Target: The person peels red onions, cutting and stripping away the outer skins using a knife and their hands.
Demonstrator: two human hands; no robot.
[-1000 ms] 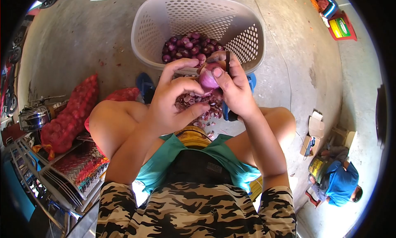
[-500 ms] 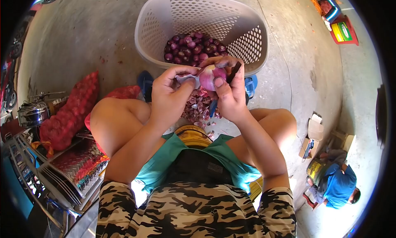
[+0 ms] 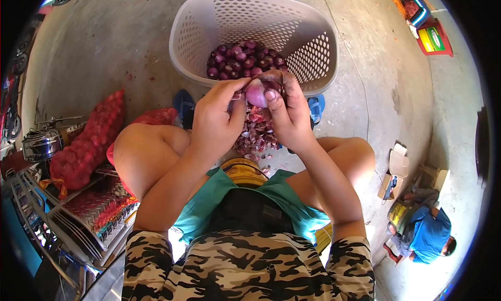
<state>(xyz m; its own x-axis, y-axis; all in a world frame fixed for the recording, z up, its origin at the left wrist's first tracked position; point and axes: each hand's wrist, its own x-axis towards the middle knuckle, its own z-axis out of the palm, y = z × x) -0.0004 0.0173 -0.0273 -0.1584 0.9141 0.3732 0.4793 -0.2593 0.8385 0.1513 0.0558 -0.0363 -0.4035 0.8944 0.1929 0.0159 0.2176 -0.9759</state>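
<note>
A peeled-looking purple red onion (image 3: 255, 95) is held up in front of the basket. My right hand (image 3: 290, 115) is closed around its right side, the thumb pressed on its front. A thin dark edge, seemingly a knife blade (image 3: 282, 81), shows among the right fingers; most of it is hidden. At the onion's left side my left hand (image 3: 219, 110) is closed in a pinch, with a scrap of onion skin (image 3: 237, 96) by the fingertips. Below the hands lies a heap of onion peelings (image 3: 255, 136) on the floor.
A grey plastic laundry basket (image 3: 177, 50) ahead holds many red onions (image 3: 237, 58). Red mesh sacks (image 3: 86, 144) of onions lie at left beside a metal frame. Blue slippers (image 3: 316, 109) flank the basket. An open cardboard box (image 3: 392, 175) and a seated person (image 3: 430, 238) are at right.
The onion and both hands have shifted slightly left. The left fingers have moved in against the onion, and the dark blade has turned edge-on. The loose skin in the left fingers shows less.
</note>
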